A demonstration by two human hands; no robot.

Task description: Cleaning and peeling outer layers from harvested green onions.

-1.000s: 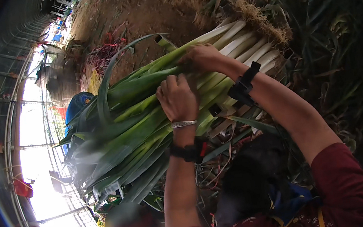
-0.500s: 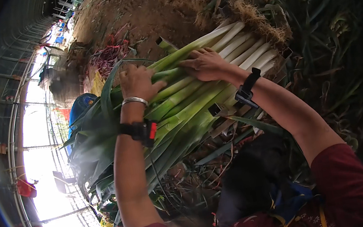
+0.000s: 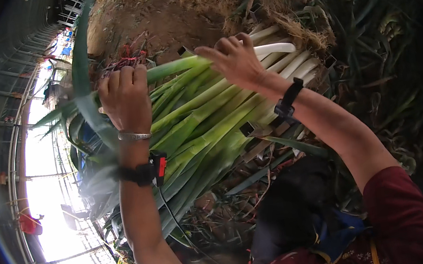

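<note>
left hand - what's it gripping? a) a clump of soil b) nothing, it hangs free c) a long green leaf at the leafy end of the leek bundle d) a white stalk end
c: the left hand is curled around a long green leaf at the green end of the leek bundle, while the right hand rests nearer the white stalks.

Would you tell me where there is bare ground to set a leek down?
Bare soil lies beyond the leeks, above the left hand. Crowded: roots past the right hand, leaf litter below the bundle.
</note>
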